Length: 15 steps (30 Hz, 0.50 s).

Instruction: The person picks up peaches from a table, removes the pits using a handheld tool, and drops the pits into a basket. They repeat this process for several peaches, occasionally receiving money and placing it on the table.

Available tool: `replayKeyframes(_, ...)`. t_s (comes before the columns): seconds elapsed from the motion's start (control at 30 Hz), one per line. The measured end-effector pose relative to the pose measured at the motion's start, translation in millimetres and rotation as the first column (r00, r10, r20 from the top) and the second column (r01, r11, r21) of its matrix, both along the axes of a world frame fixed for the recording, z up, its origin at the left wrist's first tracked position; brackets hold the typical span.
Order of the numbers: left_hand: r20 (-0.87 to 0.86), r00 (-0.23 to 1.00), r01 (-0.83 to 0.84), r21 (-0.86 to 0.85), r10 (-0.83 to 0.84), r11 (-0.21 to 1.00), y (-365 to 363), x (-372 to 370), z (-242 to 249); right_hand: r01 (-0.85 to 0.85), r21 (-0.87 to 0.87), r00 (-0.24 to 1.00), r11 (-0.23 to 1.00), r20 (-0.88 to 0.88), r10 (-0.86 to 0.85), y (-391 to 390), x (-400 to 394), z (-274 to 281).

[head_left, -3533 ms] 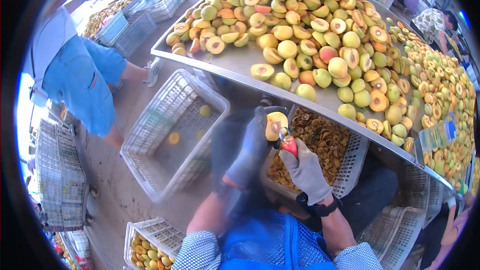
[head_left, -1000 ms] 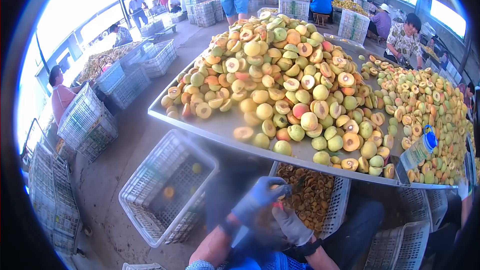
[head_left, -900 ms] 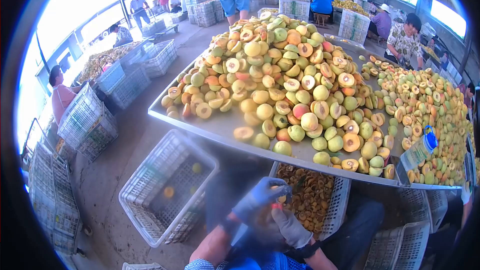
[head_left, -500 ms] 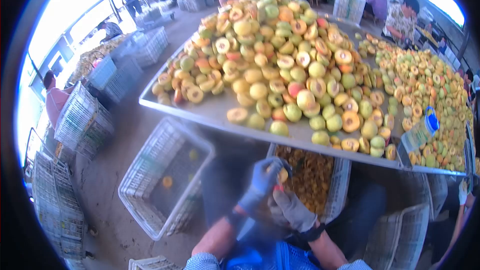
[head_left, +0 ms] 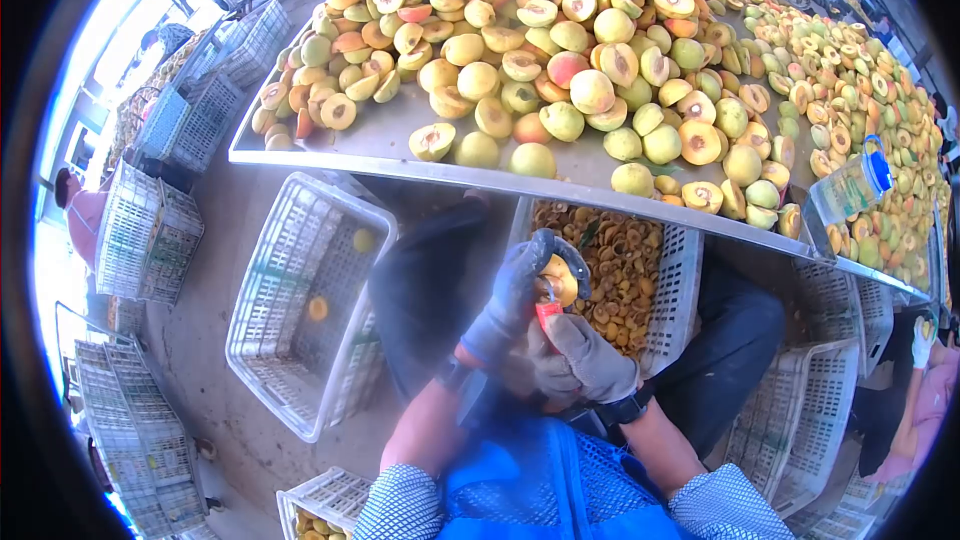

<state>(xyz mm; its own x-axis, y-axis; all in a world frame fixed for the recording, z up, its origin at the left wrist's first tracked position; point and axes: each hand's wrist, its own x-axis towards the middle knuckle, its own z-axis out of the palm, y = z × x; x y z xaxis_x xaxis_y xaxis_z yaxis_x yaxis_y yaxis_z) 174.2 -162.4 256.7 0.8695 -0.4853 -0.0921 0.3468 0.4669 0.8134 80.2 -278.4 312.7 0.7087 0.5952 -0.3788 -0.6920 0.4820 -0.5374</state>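
Note:
My left hand (head_left: pixel 515 290), in a blue-grey glove, is closed around a cut yellow fruit (head_left: pixel 560 278). My right hand (head_left: pixel 588 358), in a pale grey glove, grips a small tool with a red handle (head_left: pixel 548 312), whose tip touches the fruit. Below and behind the hands, a white crate (head_left: pixel 678 285) between my legs holds many small brown-yellow pieces (head_left: pixel 612 280). A metal-edged table (head_left: pixel 400 162) in front bears a large heap of whole and halved fruit (head_left: pixel 590 90).
A white crate (head_left: pixel 300 310) with a few fruits stands at left. Stacked crates (head_left: pixel 145 230) line the far left. A clear jug with a blue lid (head_left: pixel 845 190) is on the table's right. Other people sit around; a gloved hand (head_left: pixel 922 342) shows at far right.
The view has tilted down, so the table and crates appear higher. Both hands stay together, and the fruit and red-handled tool show more clearly.

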Motion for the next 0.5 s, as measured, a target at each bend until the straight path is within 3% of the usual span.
replayKeyframes(0.07, 0.024, 1.0, -0.015, -0.007, 0.016, 1.0, -5.8, -2.9, 16.7, 0.012, -0.136, 0.986, 0.991, 0.164, 0.01, -3.2, 0.6, 6.4)
replayKeyframes(0.13, 0.043, 0.999, -0.03, 0.111, 0.025, 0.993, -7.8, -3.3, 28.6, 0.064, -0.166, 0.977, 0.984, 0.213, -0.027, -8.9, -3.0, -18.0)
replayKeyframes(0.17, 0.224, 0.974, -0.056, 0.13, 0.025, 0.99, -7.7, -2.6, 22.1, 0.116, -0.192, 0.963, 0.974, 0.261, -0.063, -11.7, -6.2, -30.4)
replayKeyframes(0.2, 0.223, 0.975, -0.056, 0.132, 0.026, 0.99, -10.9, -5.5, 26.6, 0.115, -0.19, 0.964, 0.975, 0.259, -0.063, -12.8, -7.0, -33.5)
replayKeyframes(0.27, 0.004, 0.984, -0.177, 0.122, 0.178, 0.977, -20.6, -20.1, 41.7, 0.211, -0.236, 0.927, 0.949, 0.356, -0.118, -15.1, -14.6, -35.7)
replayKeyframes(0.4, -0.16, 0.98, -0.109, 0.045, 0.115, 0.993, -23.9, -20.5, 42.3, 0.153, -0.27, 0.939, 0.95, 0.339, -0.055, -24.1, -13.5, -11.8)
replayKeyframes(0.47, -0.33, 0.942, -0.133, -0.195, 0.063, 0.972, -25.3, -19.2, 31.5, 0.128, -0.197, 0.902, 0.972, 0.43, -0.032, -27.6, -15.3, -10.1)
replayKeyframes(0.5, -0.286, 0.941, -0.224, -0.12, 0.182, 0.967, -25.3, -18.5, 19.7, 0.154, -0.224, 0.904, 0.962, 0.424, -0.046, -28.5, -18.8, -13.3)
